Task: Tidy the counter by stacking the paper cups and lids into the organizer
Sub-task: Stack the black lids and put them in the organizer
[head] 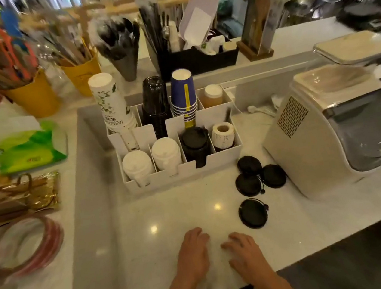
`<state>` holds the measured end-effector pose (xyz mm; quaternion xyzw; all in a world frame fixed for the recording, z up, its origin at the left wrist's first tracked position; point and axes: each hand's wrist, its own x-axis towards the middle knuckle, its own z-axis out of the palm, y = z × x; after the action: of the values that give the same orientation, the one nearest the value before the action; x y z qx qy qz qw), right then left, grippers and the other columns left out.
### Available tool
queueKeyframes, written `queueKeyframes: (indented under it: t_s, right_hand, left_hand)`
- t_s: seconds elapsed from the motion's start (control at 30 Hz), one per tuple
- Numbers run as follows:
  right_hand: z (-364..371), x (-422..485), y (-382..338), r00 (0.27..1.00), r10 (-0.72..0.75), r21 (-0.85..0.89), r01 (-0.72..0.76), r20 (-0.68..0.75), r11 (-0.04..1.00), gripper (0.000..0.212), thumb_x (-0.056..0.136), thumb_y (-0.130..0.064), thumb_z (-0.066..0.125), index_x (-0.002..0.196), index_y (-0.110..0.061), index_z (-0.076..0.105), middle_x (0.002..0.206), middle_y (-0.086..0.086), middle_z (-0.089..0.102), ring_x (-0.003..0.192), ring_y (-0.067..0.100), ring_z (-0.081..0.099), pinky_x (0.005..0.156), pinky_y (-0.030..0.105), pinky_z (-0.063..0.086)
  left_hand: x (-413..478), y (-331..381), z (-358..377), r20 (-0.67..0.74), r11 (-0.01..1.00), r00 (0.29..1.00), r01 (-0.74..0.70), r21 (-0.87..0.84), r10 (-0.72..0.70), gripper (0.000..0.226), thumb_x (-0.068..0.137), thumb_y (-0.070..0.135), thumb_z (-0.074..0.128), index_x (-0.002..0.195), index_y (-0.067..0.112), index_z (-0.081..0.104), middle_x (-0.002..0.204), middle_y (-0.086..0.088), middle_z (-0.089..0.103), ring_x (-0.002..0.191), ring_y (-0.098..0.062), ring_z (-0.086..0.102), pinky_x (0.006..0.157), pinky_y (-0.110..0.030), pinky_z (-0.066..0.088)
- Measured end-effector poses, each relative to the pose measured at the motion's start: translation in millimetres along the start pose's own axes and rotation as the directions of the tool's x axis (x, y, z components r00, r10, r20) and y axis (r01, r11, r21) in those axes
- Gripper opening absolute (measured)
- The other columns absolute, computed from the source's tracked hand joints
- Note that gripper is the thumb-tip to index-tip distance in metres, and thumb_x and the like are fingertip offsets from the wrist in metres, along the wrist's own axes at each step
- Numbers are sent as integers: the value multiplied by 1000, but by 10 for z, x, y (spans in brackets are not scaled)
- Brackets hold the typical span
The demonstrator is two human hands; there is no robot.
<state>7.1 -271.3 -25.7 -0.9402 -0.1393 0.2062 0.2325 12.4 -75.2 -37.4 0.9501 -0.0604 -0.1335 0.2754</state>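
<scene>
Both hands empty — left hand [192, 255], right hand [246, 252] flat at counter's [169, 210] near edge. Black lids [253, 213] look light, thin, slippery — you pinch rims, stack toward organizer [178, 173].

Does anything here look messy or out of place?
Yes: four loose black lids lie scattered on the counter right of the white organizer, not stacked in it. The floral cup stack leans left. Nothing looks spilled.

white marble counter [194, 216] | light glints | dark floor [370, 266]
</scene>
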Motion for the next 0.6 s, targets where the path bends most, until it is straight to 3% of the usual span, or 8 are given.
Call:
queueKeyframes:
  t_s: [0.07, 0.17, 0.27, 0.33, 0.4, 0.47, 0.6]
  right_hand:
    - [17, -49, 37, 1000, -2, 4, 2, 14, 1000, 45, 91, -26, 53, 135, -30, 50, 151, -5, 27, 138, 19, 26, 114, 23, 18]
    - [-42, -48, 55, 1000, -10, 167, 13, -20, 986, 34, 94, -16, 54, 127, -20, 61, 145, -1, 40, 134, 18, 35, 112, 19, 20]
    - [-191, -18, 81, 980, 187, 555, -120, -64, 823, 21, 93, -7, 57, 109, -13, 70, 122, -1, 64, 112, 16, 59, 104, 27, 43]
    - [-306, 37, 140, 933, 327, 638, -163, -147, 753, 17, 92, -9, 59, 98, -23, 68, 105, -3, 67, 100, 17, 65, 88, 29, 52]
    - [-419, 111, 246, 872, 382, 539, -171, -307, 825, 18, 89, -10, 64, 100, -25, 65, 104, -2, 64, 101, 19, 62, 86, 26, 50]
    - [-513, 192, 369, 858, 329, 351, -190, -395, 917, 32, 84, -12, 70, 113, -22, 62, 117, 3, 59, 113, 23, 52, 96, 32, 46]
    - [-596, 322, 570, 947, 218, 40, -215, -234, 976, 71, 80, -26, 73, 142, -23, 40, 147, 4, 36, 131, 29, 32, 107, 41, 37]
  left_hand:
    - [-34, -15, 20, 3, 1000, 1000, -14, 16, 14, 48, 91, 11, 42, 139, 17, 48, 154, -6, 32, 142, -18, 27, 115, -24, 27]
    - [-65, -27, 40, -16, 1000, 1000, 3, 14, -2, 51, 87, 6, 46, 136, 16, 52, 152, -7, 38, 138, -24, 34, 113, -29, 30]
    - [-82, -2, 42, -15, 999, 1000, 9, 35, -8, 54, 86, 4, 46, 138, 18, 50, 153, -5, 36, 138, -24, 34, 114, -29, 29]
    - [-100, 16, 44, -22, 1000, 1000, 13, 27, -12, 54, 88, 3, 45, 140, 18, 48, 154, -4, 34, 139, -24, 33, 114, -29, 27]
    - [-127, 24, 63, -19, 999, 1000, 12, 29, -11, 54, 92, 4, 41, 143, 19, 42, 157, -3, 28, 143, -20, 26, 117, -27, 22]
    - [-161, 4, 109, -13, 1000, 1000, 10, 21, -10, 55, 95, 4, 36, 148, 20, 34, 161, -2, 19, 147, -18, 17, 121, -25, 12]
    - [-221, -39, 180, 37, 999, 999, -3, 41, 1, 58, 100, 7, 30, 154, 21, 14, 163, -1, -2, 151, -17, -2, 118, -21, -5]
